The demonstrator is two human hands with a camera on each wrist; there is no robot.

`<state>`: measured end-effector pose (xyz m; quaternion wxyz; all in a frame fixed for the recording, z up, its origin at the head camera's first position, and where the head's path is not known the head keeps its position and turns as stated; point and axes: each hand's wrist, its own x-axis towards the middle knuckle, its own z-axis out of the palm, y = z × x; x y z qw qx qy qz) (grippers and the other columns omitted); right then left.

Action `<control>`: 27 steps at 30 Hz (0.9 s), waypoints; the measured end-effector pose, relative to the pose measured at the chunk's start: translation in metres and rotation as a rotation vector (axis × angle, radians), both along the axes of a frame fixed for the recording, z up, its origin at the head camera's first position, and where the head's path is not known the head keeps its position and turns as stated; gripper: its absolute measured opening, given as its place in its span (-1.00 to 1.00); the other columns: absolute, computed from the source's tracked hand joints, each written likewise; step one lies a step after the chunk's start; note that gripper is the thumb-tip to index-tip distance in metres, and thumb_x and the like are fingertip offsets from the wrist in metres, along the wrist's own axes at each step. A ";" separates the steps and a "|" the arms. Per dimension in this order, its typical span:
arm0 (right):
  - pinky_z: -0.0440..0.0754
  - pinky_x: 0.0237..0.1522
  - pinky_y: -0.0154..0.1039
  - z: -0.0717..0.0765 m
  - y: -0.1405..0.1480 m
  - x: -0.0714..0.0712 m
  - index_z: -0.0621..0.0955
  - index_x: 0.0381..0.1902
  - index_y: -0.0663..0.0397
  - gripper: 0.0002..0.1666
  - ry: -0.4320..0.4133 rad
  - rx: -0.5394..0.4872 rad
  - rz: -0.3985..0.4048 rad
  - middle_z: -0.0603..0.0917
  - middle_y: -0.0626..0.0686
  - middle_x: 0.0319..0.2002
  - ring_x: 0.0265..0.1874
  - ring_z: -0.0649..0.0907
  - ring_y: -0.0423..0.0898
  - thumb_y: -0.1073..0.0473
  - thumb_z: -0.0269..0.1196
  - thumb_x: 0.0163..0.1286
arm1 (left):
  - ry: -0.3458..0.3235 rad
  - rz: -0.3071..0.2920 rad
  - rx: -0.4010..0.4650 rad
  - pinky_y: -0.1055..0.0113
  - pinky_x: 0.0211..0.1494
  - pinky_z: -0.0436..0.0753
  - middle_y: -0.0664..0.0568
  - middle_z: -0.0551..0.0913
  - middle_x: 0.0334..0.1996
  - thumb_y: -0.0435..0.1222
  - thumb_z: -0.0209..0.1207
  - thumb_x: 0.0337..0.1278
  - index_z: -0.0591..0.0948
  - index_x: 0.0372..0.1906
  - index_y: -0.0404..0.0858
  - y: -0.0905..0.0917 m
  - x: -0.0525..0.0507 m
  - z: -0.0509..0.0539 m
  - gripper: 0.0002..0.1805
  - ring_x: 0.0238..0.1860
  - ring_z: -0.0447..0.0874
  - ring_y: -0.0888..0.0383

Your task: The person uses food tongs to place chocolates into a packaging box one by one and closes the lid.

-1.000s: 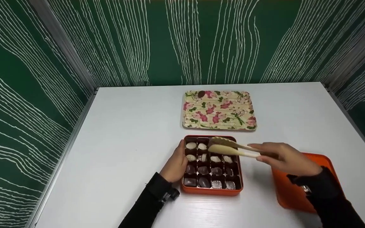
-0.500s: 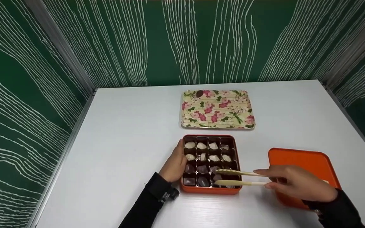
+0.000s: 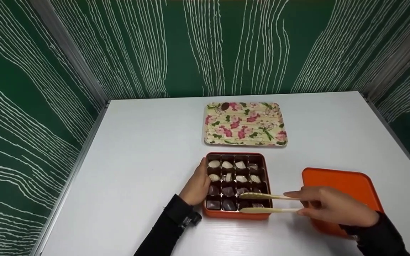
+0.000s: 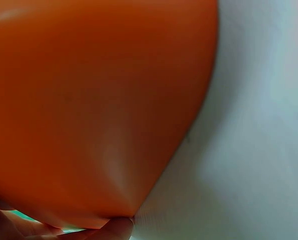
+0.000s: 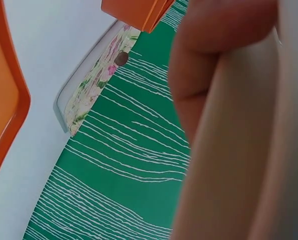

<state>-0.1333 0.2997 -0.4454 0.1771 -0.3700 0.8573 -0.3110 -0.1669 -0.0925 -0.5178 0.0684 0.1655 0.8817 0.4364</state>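
Note:
In the head view, a red-orange box stands on the table with dark and white chocolates in its divided insert. My left hand lies along its left wall, fingers extended against it; the left wrist view shows fingertips touching the box. From the right, my right hand grips pale tongs. Their two arms are spread apart over the front right of the insert, one above the third row, the other by the front rim. Between the tips is a dark chocolate in a front-row cell.
Behind the box lies a flowered tray with one dark oval chocolate at its back left. An orange lid is under my right hand. Green walls with white lines bound the white table.
My right hand and the tongs came from the back of the box to its front right, and the tongs spread. A front cell that looked silvery now shows a dark chocolate. The left hand stays.

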 end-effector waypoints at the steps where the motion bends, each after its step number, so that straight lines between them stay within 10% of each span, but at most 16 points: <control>1: 0.62 -0.36 -0.39 0.000 0.000 -0.001 0.67 0.27 0.00 -0.46 -0.003 -0.005 0.007 0.76 -0.02 -0.08 -0.34 0.54 -0.31 -0.03 0.37 0.39 | -0.006 0.003 0.001 0.00 0.62 0.09 -0.46 -0.05 0.57 -0.45 -0.25 0.52 -0.17 0.57 -0.60 0.000 0.000 0.000 -0.32 0.59 -0.03 -0.23; 13: 0.47 -0.52 -0.39 0.011 -0.013 -0.030 0.58 0.37 0.10 -0.44 0.132 -0.145 -0.075 0.61 -0.15 -0.32 -0.46 0.46 -0.30 0.17 0.34 0.44 | -0.003 0.003 -0.003 -0.04 0.58 0.20 -0.51 -0.03 0.55 -0.49 -0.25 0.50 -0.17 0.56 -0.62 0.000 0.000 0.001 -0.32 0.57 0.01 -0.24; 21: 0.54 -0.25 -0.14 0.011 -0.054 -0.100 0.45 0.48 0.13 -0.40 0.348 -0.085 -0.303 0.71 0.13 0.04 -0.21 0.64 -0.08 0.09 0.21 0.56 | 0.006 0.010 -0.006 -0.02 0.62 0.10 -0.50 -0.04 0.56 -0.49 -0.24 0.48 -0.16 0.56 -0.62 0.001 -0.001 0.001 -0.32 0.59 -0.03 -0.24; 27: 0.28 -0.40 -0.11 0.005 -0.080 -0.146 0.32 0.53 0.28 -0.37 0.306 -0.028 -0.357 0.61 0.11 -0.34 -0.52 0.40 -0.08 0.14 0.11 0.63 | -0.002 0.010 -0.009 0.00 0.62 0.09 -0.49 -0.04 0.56 -0.48 -0.24 0.47 -0.16 0.56 -0.62 0.002 0.000 0.002 -0.31 0.58 -0.03 -0.23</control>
